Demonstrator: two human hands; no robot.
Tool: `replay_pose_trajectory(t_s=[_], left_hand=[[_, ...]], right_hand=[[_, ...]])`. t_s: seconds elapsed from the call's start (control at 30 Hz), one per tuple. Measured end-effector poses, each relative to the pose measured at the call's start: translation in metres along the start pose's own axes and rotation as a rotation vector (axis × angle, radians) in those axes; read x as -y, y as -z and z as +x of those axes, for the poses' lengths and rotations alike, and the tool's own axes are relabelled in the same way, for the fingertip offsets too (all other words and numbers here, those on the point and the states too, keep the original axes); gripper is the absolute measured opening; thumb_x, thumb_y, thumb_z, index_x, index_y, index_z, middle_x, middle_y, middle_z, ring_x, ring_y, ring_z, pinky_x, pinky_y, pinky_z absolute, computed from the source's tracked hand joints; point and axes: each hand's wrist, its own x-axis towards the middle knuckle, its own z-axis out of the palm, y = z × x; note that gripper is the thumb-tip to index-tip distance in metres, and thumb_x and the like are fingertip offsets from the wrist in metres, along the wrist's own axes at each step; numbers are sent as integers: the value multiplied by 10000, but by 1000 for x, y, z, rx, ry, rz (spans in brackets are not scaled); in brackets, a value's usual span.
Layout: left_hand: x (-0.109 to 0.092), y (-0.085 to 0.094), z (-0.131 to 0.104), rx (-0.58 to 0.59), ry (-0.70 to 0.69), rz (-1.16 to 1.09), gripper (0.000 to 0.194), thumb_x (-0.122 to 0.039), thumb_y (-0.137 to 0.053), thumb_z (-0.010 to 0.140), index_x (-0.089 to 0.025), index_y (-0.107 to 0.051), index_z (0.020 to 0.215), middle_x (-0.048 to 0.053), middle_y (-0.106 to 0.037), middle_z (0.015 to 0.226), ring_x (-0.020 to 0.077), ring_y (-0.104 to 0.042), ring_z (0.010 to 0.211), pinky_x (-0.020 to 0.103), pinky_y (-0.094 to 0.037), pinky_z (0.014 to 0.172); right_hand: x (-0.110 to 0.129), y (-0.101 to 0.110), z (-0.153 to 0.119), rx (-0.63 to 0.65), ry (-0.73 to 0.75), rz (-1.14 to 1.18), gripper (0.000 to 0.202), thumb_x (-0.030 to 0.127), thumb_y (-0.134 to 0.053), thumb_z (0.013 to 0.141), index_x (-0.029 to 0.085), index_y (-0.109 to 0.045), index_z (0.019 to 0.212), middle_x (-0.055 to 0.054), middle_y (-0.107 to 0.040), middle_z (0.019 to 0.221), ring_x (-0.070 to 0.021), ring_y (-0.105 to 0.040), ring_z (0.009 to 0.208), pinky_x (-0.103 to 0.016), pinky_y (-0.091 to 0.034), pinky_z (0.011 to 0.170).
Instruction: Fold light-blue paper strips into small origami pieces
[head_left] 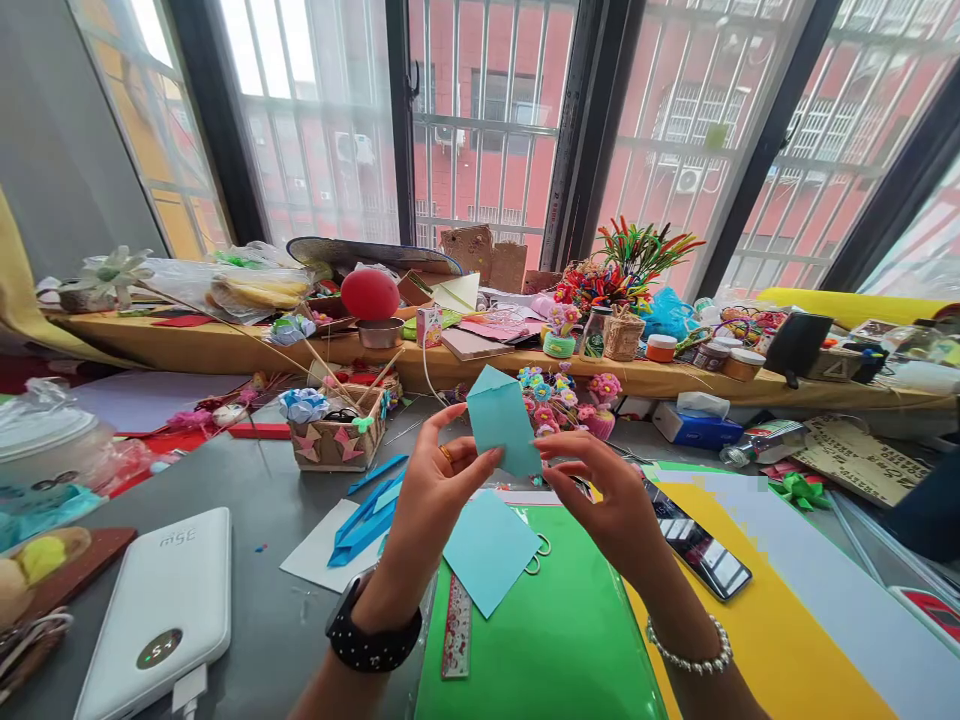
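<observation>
Paper [501, 410] is up in the air btwn both hands, above the surface [259, 625], top edge folded to a low point. L hand [442, 475] has a narrow grip, paper pinched btwn thumb & fingers at its lower L; R hand [600, 490] has fingertips at the R edge, can't tell if they pinch or just touch. Looks like fold work, so: light pinch, edges lined up b4 pressing, crease run from middle out w/ a nail. Flat on the green folder [555, 635] would prob. give a sharper line than mid-air, w/ the ruler [456, 640] & sq. sheet [491, 555] kept out from under. Containers: box [334, 455] at L holds sticks, a blue flower [304, 404] & dark bits, too jumbled to ID. On the ledge [187, 345], metal bowl [380, 334] w/ red ball [370, 294] sitting on top; green pot [559, 346] w/ knit flowers; jar [660, 348] w/ orange band, contents unclear. Tissue box [694, 427], far R, has a tissue [701, 404] poking out.
</observation>
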Motion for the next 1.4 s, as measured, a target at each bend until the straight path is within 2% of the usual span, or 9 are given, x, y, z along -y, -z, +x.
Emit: replay_pose_trajectory(t_s=[0.17, 0.27, 0.43, 0.6, 0.77, 0.97, 1.2, 1.4], left_hand=[[3, -1, -1, 8, 0, -27, 618, -211, -710, 595, -175, -400, 1128, -45, -619, 656, 113, -606, 603, 209, -452, 579], [5, -1, 0, 26, -2, -49, 666, -201, -719, 581, -173, -381, 1154, -27, -641, 690, 136, -629, 649, 221, -470, 595], [6, -3, 0, 46, -27, -47, 671, -194, -714, 591, -184, -363, 1162, -24, -653, 681, 166, -651, 683, 247, -492, 624], [8, -5, -2, 88, -29, -47, 666, -177, -704, 608, -183, -343, 1168, -6, -671, 712, 150, -651, 667, 225, -493, 609], [8, -12, -7, 73, -9, -53, 659, -177, -705, 607, -175, -360, 1168, -12, -668, 698, 150, -650, 665, 229, -496, 620], [10, -16, -8, 61, 10, -85, 721, -152, -709, 600, -157, -346, 1223, -19, -674, 668, 149, -650, 671, 231, -493, 647], [15, -13, -4, 111, 55, -106, 749, -165, -720, 597, -148, -327, 1235, -7, -677, 670, 139, -641, 645, 240, -506, 648], [17, -10, -2, 157, 75, -36, 722, -158, -735, 575, -152, -341, 1181, -2, -667, 676, 148, -642, 653, 234, -491, 625]], right_hand=[[0, -1, -1, -45, 86, -141, 115, 190, -545, 775, 218, -643, 829, -48, -629, 860, -171, -601, 772, -301, -524, 658], [-1, -2, -1, -48, 105, -189, 103, 189, -560, 768, 215, -650, 812, -46, -616, 854, -154, -597, 700, -300, -519, 648], [-1, 2, 0, -11, 47, -131, 89, 241, -593, 752, 221, -649, 817, -40, -589, 907, -125, -588, 618, -295, -518, 625], [-2, 3, 1, -26, 0, -16, 57, 231, -603, 741, 200, -626, 700, -31, -565, 762, -161, -562, 716, -277, -495, 604], [-2, -2, 1, -74, -36, 30, 105, 247, -555, 781, 192, -559, 691, -25, -539, 741, -151, -533, 707, -264, -478, 598], [-3, -9, -1, -128, -78, -87, 122, 260, -493, 816, 189, -510, 719, -19, -524, 719, -150, -517, 668, -282, -467, 607], [-4, -13, -2, -177, 1, -281, 75, 204, -461, 832, 192, -483, 761, -18, -525, 723, -145, -507, 655, -269, -447, 597], [-2, -13, -2, -176, 64, -319, 92, 164, -477, 826, 190, -478, 738, -17, -522, 714, -143, -507, 658, -265, -441, 601]])
